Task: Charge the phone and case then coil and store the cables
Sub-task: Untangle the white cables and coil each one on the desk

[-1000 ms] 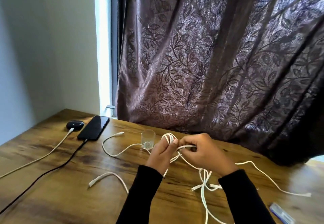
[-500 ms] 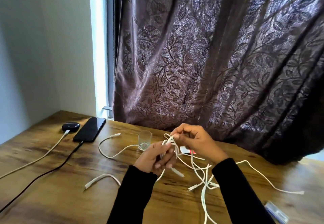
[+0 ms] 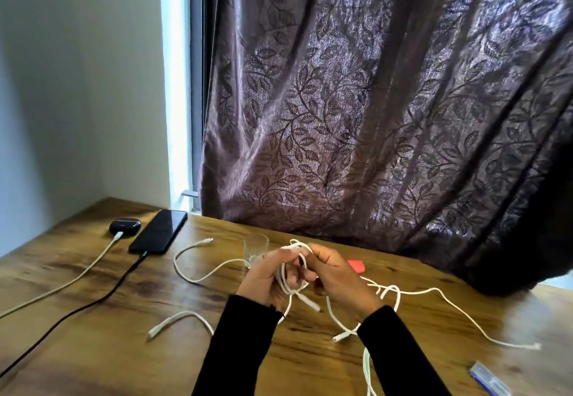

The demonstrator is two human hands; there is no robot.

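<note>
A black phone (image 3: 158,230) lies at the table's far left with a black cable (image 3: 93,302) plugged into its near end. Beside it sits a dark earbud case (image 3: 125,226) with a white cable (image 3: 77,274) plugged in. Above the middle of the table, my left hand (image 3: 266,278) grips a small coil of white cable (image 3: 296,274). My right hand (image 3: 335,274) pinches a loop of the same coil from the right. One plug end (image 3: 311,304) hangs below the coil. Several loose white cables (image 3: 434,295) trail over the wood.
A small clear glass (image 3: 255,245) stands just behind my left hand. A red object (image 3: 356,265) lies behind my right hand. A blue and white packet (image 3: 488,380) sits at the near right. A dark leaf-patterned curtain (image 3: 372,116) hangs over the table's far edge.
Both hands have worked the white cable into a tighter coil and sit slightly lower. My right hand has come back onto the loops. A plug end now hangs below the coil.
</note>
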